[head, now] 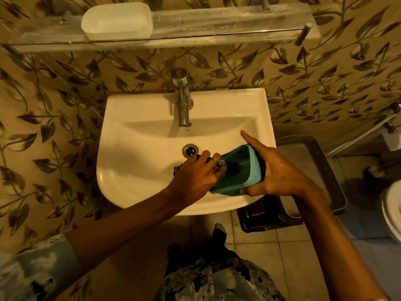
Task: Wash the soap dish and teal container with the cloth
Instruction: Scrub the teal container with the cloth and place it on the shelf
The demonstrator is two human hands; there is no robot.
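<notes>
The teal container (pixel 238 170) lies on its side over the right part of the white sink (pixel 138 148), its opening facing left. My right hand (pixel 275 168) grips it from the right, index finger stretched out. My left hand (pixel 195 172) is closed on a dark cloth (pixel 221 165) and presses it into the container's opening; most of the cloth is hidden under the fingers. A translucent white soap dish (pixel 117 20) sits on the shelf (pixel 217 29) above the sink.
A metal tap (pixel 183 101) stands at the back of the sink, no water visible; the drain (pixel 190 150) is just beyond my left hand. A metal tray (pixel 308 166) and a dark crate (pixel 267 216) sit on the floor at right. A toilet edge (pixel 390 205) shows far right.
</notes>
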